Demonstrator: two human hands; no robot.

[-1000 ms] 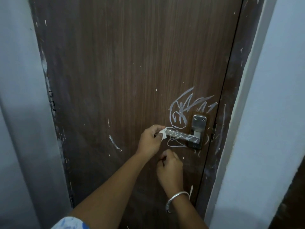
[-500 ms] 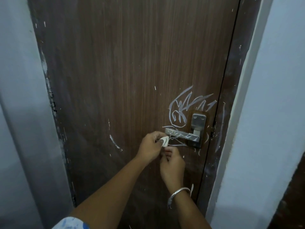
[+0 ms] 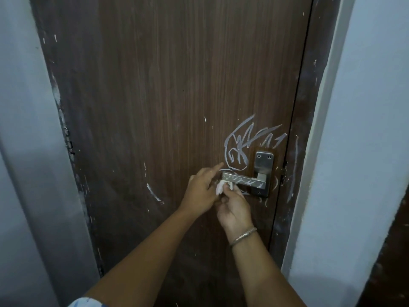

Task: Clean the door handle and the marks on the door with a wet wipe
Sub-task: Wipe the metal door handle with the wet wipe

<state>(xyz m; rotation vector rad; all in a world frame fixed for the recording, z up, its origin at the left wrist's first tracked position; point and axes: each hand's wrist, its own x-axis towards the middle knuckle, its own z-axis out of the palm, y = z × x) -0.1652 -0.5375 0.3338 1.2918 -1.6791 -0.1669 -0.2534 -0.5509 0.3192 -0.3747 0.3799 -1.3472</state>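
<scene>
The wet wipe (image 3: 222, 187) is bunched into a small white wad just under the free end of the door handle (image 3: 243, 181), which sits near the right edge of the door (image 3: 166, 85), low in my view. Chalky strokes cross the lever's face, and a tangle of white marks (image 3: 241, 147) spreads above it beside the lock plate (image 3: 263, 165), with a loose curved streak (image 3: 153, 192) further left.

My worry is the wad itself: crumpled so small, I judge it could slip out between the two hands and drop, or only smear the chalk along the metal instead of lifting it. Pressing on the lever's end might also push it down and unlatch the door, swinging the work away from me.

My right hand (image 3: 234, 207) has its fingers curled together, pinching the wipe from below. My left hand (image 3: 202, 191) is looser: its index finger (image 3: 215, 169) points out straight toward the scribble, touching or nearly touching the door, the others half bent beside the wad; whether they grip it too, I cannot tell.
</scene>
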